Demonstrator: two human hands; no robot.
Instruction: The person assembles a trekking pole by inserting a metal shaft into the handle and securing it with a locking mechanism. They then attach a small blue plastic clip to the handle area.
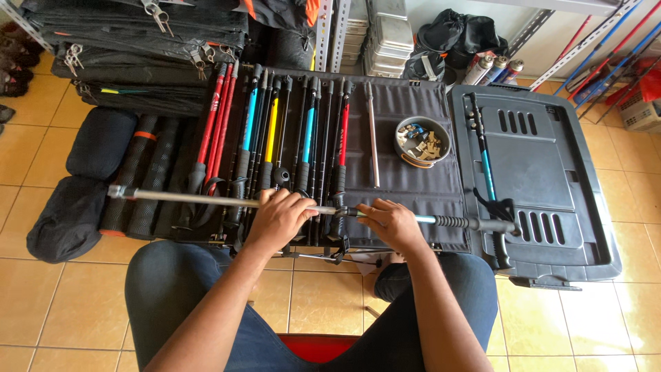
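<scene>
Hands (279,219) (392,222) grip long grey telescopic trekking pole (206,199), black handle

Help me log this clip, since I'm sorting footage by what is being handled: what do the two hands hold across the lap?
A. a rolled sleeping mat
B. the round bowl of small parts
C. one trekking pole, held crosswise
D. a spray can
C: the left hand and right hand both grip one long trekking pole lying crosswise, while the bowl sits untouched on the dark mat.
</scene>
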